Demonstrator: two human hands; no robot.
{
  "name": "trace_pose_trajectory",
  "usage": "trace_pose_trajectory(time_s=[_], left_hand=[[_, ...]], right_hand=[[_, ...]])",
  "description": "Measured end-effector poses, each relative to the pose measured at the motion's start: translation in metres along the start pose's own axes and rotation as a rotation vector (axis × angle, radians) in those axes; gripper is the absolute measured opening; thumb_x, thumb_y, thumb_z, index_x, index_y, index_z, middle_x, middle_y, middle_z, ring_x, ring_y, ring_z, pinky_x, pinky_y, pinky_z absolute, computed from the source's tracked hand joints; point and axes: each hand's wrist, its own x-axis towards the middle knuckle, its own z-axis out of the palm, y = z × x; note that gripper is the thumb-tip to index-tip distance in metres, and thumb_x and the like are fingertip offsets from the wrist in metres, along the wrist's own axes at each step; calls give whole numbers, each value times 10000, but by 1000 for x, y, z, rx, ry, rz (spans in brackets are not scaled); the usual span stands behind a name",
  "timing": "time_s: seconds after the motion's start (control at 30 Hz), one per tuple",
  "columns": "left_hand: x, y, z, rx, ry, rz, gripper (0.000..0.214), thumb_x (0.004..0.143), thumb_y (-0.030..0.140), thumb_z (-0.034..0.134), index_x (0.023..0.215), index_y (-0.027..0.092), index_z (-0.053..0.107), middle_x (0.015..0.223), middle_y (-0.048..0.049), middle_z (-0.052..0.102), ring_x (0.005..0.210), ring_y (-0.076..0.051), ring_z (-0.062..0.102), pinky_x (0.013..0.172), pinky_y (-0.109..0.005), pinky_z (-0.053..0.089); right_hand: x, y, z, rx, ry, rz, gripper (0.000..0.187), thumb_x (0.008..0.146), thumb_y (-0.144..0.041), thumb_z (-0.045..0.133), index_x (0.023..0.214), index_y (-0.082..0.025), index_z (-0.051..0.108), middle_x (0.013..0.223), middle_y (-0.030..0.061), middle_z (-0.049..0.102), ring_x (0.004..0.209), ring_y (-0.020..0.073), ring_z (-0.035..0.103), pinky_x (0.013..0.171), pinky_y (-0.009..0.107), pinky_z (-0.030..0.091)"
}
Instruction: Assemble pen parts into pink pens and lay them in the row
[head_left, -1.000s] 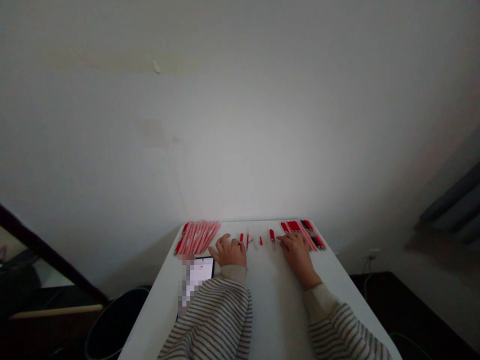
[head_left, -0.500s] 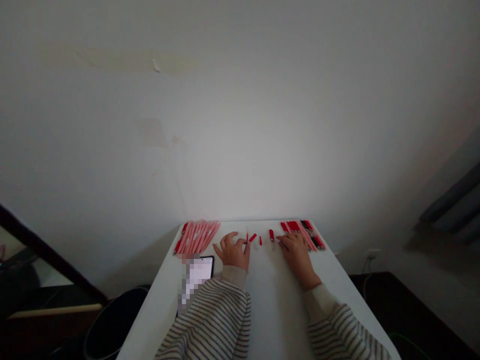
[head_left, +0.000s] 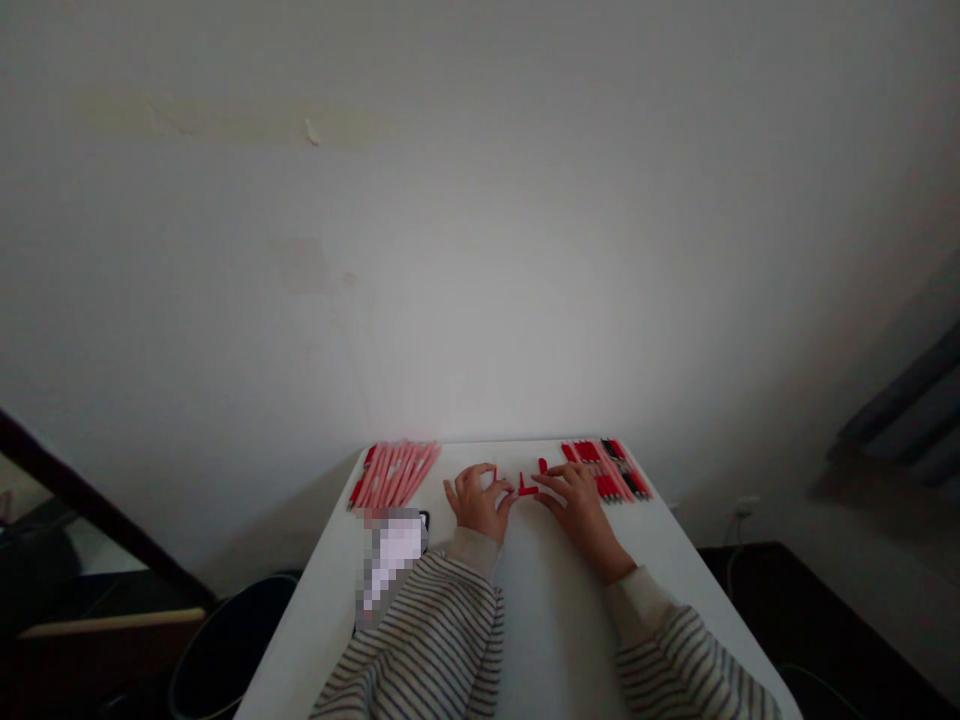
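1. The left hand [head_left: 480,508] is pinching one end of a short red tube [head_left: 529,491], its grip closed on it.
2. The right hand [head_left: 583,508] is bracketing the other end; whether its grip is closed cannot be told.
3. The tube is lying crosswise near the tabletop's [head_left: 555,610] far edge, about midway between its far corners.
4. A small red piece [head_left: 521,479] is sitting just beyond; crowded fingertips could be knocking it away, and uneven pinching could be making the tube slip.
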Motion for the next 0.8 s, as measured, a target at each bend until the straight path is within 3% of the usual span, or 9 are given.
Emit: trace_pose_trajectory(time_s=[0.43, 0.8], left_hand=[[0, -1, 3, 1, -44, 24, 54, 704, 368, 706, 757, 357, 713, 1158, 22, 617, 1175, -237, 444, 1089, -611, 181], [2, 1, 4, 42, -107, -22, 82, 769, 293, 636, 746, 320, 711, 1172, 24, 618, 1181, -246, 424, 1081, -634, 191]], right_hand=[[1, -6, -3, 0, -41, 39, 144, 837, -313, 621, 930, -288, 728, 990, 55, 645, 1011, 228, 474, 892, 395, 394], [2, -7, -5, 7, 45, 43, 105, 802, -301, 668, 875, -334, 735, 968, 26, 655, 1009, 227, 460, 878, 394, 358]])
